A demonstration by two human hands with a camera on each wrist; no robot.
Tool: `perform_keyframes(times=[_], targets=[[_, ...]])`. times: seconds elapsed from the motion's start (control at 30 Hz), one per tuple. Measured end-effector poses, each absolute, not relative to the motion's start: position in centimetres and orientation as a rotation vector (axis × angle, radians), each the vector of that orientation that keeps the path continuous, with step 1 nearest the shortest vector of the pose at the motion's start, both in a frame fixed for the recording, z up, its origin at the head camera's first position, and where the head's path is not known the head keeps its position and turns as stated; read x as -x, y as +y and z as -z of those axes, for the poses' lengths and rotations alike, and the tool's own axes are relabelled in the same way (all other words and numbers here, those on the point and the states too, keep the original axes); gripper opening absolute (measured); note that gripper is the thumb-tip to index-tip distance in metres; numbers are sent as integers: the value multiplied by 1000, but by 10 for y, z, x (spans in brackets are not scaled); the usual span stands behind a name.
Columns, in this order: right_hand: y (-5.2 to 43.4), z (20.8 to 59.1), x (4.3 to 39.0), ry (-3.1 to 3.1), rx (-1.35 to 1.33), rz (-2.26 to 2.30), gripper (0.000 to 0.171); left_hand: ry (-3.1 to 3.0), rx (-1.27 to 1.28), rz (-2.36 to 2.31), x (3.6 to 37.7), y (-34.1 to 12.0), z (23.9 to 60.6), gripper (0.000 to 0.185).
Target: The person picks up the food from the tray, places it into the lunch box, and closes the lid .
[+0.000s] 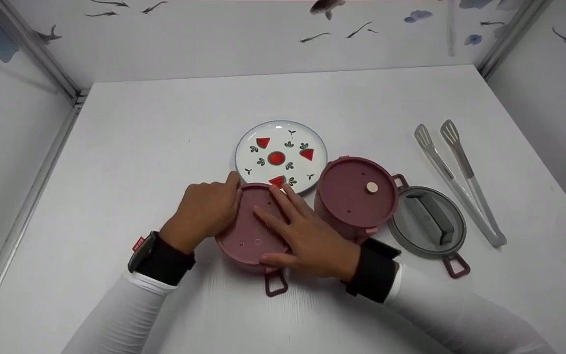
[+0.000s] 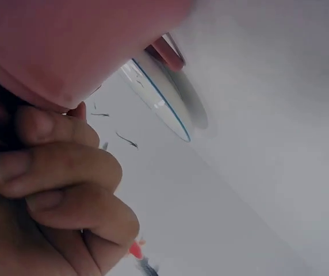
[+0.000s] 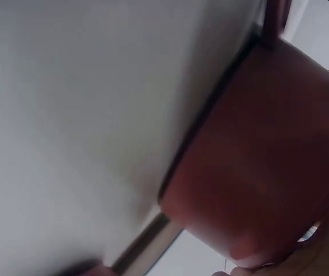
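Observation:
A round dusty-pink pot with a loop handle stands at the front middle of the table. Its pink lid shows small holes and a faint round mark. My left hand grips the lid's left edge with curled fingers; the left wrist view shows those fingers against the rim. Spread across the lid's right side, my right hand presses on it with mostly straight fingers. In the right wrist view the pot's wall fills much of the picture.
Behind the pot lies a white plate with watermelon prints. A second pink pot with a cream knob is on the right, beside a grey lid with a bar handle. Metal tongs lie farther right. Printed walls surround the table.

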State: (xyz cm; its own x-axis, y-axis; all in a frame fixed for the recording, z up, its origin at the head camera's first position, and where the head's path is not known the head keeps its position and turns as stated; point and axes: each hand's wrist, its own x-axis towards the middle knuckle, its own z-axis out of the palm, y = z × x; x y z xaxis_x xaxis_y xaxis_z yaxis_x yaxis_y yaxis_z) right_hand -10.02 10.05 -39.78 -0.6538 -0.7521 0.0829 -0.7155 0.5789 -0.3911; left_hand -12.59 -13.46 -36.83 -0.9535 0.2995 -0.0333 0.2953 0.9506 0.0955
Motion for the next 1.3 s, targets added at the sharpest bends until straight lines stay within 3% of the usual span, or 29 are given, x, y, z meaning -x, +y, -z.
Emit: perform_keyframes(times=[0.27, 0.53, 0.8, 1.3], targets=[[100, 404, 97, 2724, 1234, 657, 82, 3252, -548, -52, 122, -131, 382, 32], [98, 398, 97, 2748, 1195, 640, 82, 3216, -436, -255, 122, -130, 386, 42], [88, 397, 99, 2825, 1205, 539, 91, 3047, -781, -659, 131, -131, 395, 44], [84, 405, 99, 2860, 1240, 457, 92, 2892, -736, -781, 133, -128, 402, 45]])
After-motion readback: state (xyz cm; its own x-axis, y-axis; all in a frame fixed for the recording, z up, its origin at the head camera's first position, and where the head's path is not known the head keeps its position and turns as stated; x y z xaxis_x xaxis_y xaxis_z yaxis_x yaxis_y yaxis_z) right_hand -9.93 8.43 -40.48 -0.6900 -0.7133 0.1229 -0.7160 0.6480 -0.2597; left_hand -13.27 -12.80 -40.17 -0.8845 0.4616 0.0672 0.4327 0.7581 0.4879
